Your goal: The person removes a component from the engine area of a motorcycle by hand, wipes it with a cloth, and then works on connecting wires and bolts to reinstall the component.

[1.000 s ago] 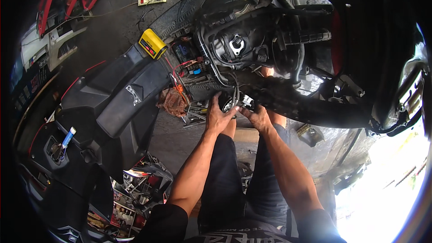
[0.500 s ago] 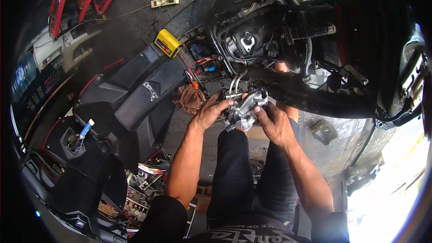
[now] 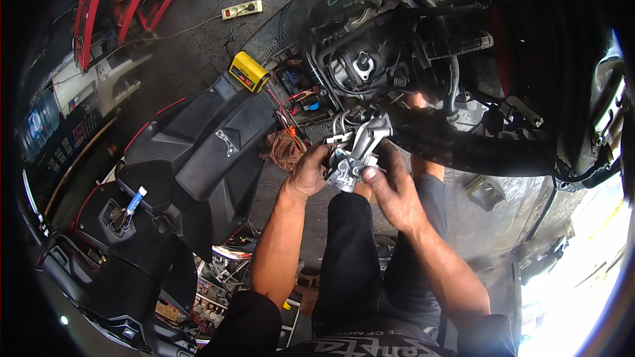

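Observation:
Between my two hands, above my knees, is a silver metal throttle body with a curved intake pipe (image 3: 366, 142). My left hand (image 3: 308, 173) grips its left side, the fingers partly hidden behind the part. My right hand (image 3: 399, 197) holds the lower right side, thumb in front and fingers behind. The curved pipe points up and to the right, toward the opened scooter (image 3: 423, 39). Inside that scooter's body, a metal port with a light rim (image 3: 363, 64) faces up. Metal tubes rise just beyond my left fingertips; what they join is unclear.
Black body panels (image 3: 218, 132) lie at left, with a key and a blue-white tag (image 3: 135, 199) on them. A yellow box (image 3: 249, 71) sits near exposed wiring. A brown rag (image 3: 284, 150) lies beside my left hand. Farther off are a power strip (image 3: 242, 10) and a red rack (image 3: 129, 0).
The throttle body has been turned in my hands, so its pipe now points more up and right. My right thumb sits lower on it. The view has shifted slightly.

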The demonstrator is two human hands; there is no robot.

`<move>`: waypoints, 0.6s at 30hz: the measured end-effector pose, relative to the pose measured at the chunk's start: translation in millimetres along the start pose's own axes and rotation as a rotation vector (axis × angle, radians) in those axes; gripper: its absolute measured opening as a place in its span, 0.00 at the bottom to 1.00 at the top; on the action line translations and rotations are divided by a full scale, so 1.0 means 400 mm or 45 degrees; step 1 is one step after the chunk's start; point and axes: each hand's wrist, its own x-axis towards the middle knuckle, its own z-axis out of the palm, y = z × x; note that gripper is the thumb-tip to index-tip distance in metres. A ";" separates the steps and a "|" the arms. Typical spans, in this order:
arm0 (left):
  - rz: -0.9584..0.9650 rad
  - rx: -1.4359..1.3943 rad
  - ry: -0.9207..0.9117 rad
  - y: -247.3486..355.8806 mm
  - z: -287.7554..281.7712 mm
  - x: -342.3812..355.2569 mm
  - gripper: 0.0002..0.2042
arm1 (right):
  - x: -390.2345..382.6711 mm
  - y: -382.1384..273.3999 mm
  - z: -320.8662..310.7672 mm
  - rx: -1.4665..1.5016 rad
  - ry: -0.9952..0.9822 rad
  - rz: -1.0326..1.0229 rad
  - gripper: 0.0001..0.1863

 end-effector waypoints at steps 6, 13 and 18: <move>0.089 -0.253 -0.096 -0.008 0.049 0.017 0.35 | 0.013 -0.031 0.033 -0.039 0.153 -0.288 0.53; 0.094 -0.394 0.099 0.012 0.095 0.035 0.29 | 0.079 -0.043 0.055 -0.004 0.150 -0.196 0.55; 0.229 -0.139 0.066 -0.015 0.049 0.037 0.34 | 0.097 -0.028 0.073 -0.173 0.181 -0.302 0.54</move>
